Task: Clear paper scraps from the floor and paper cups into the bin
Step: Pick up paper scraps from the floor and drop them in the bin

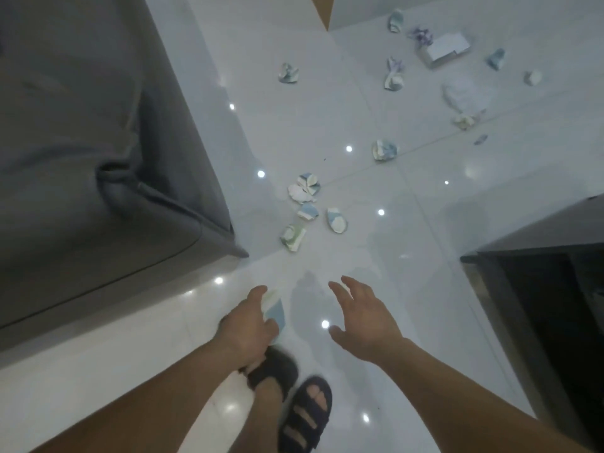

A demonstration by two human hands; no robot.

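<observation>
Head view, paper cup (pixel 275 310) within left fingers (pixel 256 291)

Glossy white tiled floor (pixel 425 223), grey sofa (pixel 81 142), dark cabinet (pixel 539 289)

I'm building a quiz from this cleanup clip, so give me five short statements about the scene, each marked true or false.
1. The left hand grips a blue and white paper scrap. True.
2. The right hand holds a paper cup. False: it is open, fingers spread, holding nothing.
3. More scraps lie scattered on the white tiled floor. True.
4. The grey sofa is on the person's right. False: it is on the left.
5. A white box lies on the floor at the far end of the mess. True.
</observation>
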